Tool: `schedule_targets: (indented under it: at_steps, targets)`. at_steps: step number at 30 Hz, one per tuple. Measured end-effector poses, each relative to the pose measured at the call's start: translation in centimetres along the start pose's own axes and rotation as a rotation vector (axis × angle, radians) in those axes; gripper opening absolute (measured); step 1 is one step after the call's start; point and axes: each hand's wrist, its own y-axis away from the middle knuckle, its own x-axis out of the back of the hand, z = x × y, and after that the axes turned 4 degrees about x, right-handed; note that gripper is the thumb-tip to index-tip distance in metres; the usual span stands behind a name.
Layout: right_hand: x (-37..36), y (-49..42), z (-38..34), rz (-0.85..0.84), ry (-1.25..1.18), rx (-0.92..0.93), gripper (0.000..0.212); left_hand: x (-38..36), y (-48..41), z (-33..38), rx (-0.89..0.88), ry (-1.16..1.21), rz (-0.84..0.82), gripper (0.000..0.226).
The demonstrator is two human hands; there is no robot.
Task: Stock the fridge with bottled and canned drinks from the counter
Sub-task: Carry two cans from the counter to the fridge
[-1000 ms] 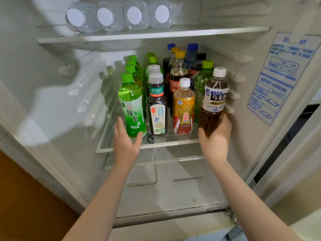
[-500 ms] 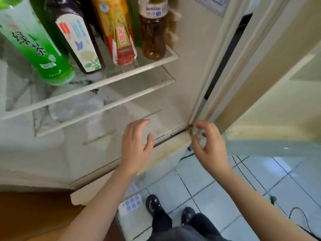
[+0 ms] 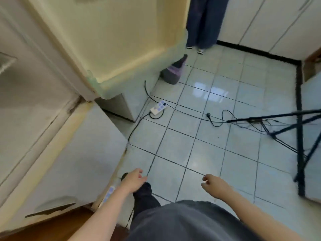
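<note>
Fridge (image 3: 34,119) occupies the left, its cream door (image 3: 104,40) standing open. Left hand (image 3: 133,181) and right hand (image 3: 215,186) hang over the tiled floor (image 3: 208,145), both 2 relaxed, grasping nothing. 1 black tripod (image 3: 301,171) stands right.

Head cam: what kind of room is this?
Probably a home kitchen or pantry corner: a fridge at left, pale tiled floor, white cabinet doors at the back. The power strip and tripod legs hint at filming.

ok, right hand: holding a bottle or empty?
Empty. The right hand hangs over the tiled floor, fingers loosely curled with nothing in them.
</note>
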Motion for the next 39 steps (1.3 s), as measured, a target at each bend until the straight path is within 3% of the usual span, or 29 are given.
schedule_targets:
  at_steps: [4,8,15,18,23,31,34,39]
  targets:
    - [-4.1,6.2,13.3,0.062,-0.178,-0.233,0.037,-8.9,1.7,4.6,-0.062,-0.201,-0.144,0.048]
    - [-8.3,11.3,21.4,0.083,-0.380,-0.390,0.031,-14.8,3.5,10.2,-0.132,-0.393,-0.223,0.045]
    - [-13.7,15.6,27.8,0.201,-0.879,-0.553,0.018,-21.8,3.6,20.1,-0.273,-0.712,-0.329,0.042]
    - [-15.4,17.0,29.7,0.232,-1.000,-0.629,0.023,-24.3,2.4,24.2,-0.295,-0.867,-0.364,0.040]
    - [-16.7,20.5,35.3,0.340,-1.234,-0.817,0.030,-30.2,-0.1,33.4,-0.339,-0.991,-0.408,0.018]
    - [-15.3,24.9,45.8,0.511,-1.489,-1.144,0.030,-45.5,1.4,52.6,-0.550,-1.120,-0.390,0.034]
    - [-13.5,25.0,49.1,0.664,-1.567,-1.210,0.031,-51.4,4.2,58.1,-0.682,-1.199,-0.456,0.036]
    - [-12.0,25.8,54.1,0.758,-1.647,-1.207,0.029,-60.1,8.0,63.5,-0.705,-1.322,-0.471,0.037]
